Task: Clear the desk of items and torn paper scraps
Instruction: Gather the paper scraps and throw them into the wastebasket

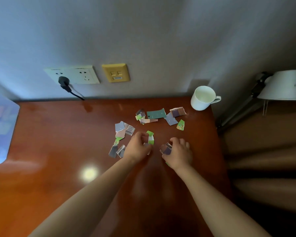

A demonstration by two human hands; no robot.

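Several torn paper scraps lie on the reddish wooden desk (58,151). One group (121,134) lies left of my hands, another group (159,115) lies farther back. My left hand (138,147) pinches a green and white scrap (150,138) between curled fingers. My right hand (178,153) curls round several purple and grey scraps (166,149). A white mug (203,98) stands upright at the desk's back right corner.
The wall behind carries a white socket panel (75,74) with a black plug (64,82) and a yellow outlet plate (115,72). A white lamp (284,86) hangs right of the desk. A translucent bluish object (0,130) sits at the left edge.
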